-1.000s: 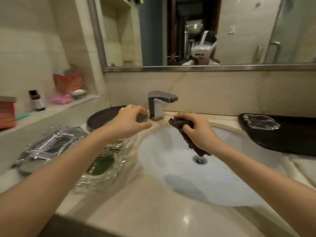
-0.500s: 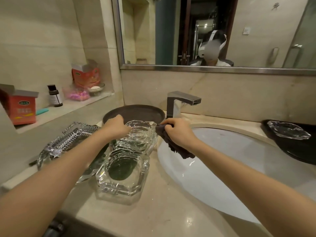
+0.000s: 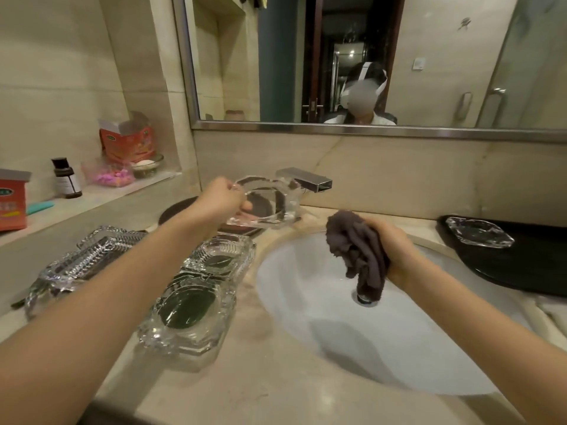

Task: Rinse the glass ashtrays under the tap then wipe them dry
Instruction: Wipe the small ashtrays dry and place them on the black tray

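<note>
My left hand [image 3: 221, 200] grips a clear glass ashtray [image 3: 270, 201] by its rim and holds it lifted, tilted, in front of the steel tap [image 3: 306, 179]. No water is visible at the tap. Over the white basin [image 3: 352, 332], my right hand [image 3: 391, 250] grips a bunched dark cloth [image 3: 357, 250] that hangs down above the drain. On the counter to the left lie two more ashtrays, one far [image 3: 225, 254] and one near [image 3: 187, 314]. Another ashtray [image 3: 478, 231] sits on a black tray [image 3: 527, 265] at the right.
Cut-glass trays [image 3: 82, 265] lie at the far left of the counter. A dark round tray [image 3: 178, 210] sits behind my left arm. A ledge holds red boxes [image 3: 127, 142], a small bottle [image 3: 66, 179] and pink items. A mirror [image 3: 368, 59] spans the wall above.
My left hand has lifted the ashtray off the counter up toward the tap. My right hand has moved right with the cloth, out over the basin.
</note>
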Demonstrator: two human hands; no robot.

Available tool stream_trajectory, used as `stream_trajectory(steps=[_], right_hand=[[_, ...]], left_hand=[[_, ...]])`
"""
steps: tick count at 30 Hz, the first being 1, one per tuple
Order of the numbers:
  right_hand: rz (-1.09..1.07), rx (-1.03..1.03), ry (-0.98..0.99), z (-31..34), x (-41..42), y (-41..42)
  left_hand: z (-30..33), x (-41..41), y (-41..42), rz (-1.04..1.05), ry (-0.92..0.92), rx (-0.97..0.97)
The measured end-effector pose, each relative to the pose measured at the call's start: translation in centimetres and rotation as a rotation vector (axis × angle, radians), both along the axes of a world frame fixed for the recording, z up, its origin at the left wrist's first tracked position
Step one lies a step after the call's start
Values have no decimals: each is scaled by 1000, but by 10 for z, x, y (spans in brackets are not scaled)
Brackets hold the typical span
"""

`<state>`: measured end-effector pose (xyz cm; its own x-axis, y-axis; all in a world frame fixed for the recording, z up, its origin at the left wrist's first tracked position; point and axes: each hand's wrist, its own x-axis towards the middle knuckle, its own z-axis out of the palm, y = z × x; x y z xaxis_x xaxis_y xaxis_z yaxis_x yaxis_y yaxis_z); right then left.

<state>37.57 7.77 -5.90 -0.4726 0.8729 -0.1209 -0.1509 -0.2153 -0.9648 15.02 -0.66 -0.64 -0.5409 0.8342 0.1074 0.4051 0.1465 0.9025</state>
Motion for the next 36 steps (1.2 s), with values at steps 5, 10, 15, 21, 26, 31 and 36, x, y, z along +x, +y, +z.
stream_trajectory(steps=[5, 10, 15, 21, 26, 31, 36], right_hand=[[-143, -81, 260, 1, 47, 9], [-281, -92, 309, -8, 79, 9], [-421, -150, 261, -27, 93, 16], [-456, -158, 237, -34, 92, 25], [-429, -117, 233, -40, 91, 27], [-491, 331, 40, -24, 84, 10], [-460, 1198, -488, -42, 55, -4]], left_hand=[[-29, 72, 26, -216, -641, -25], [-72, 110, 60, -210, -744, 182], [-94, 118, 74, -259, 196, 570], [-107, 112, 83, -349, 1005, 933], [-114, 112, 85, -345, 1075, 967], [-116, 115, 83, -363, 849, 674], [-110, 124, 82, -435, -380, -90]])
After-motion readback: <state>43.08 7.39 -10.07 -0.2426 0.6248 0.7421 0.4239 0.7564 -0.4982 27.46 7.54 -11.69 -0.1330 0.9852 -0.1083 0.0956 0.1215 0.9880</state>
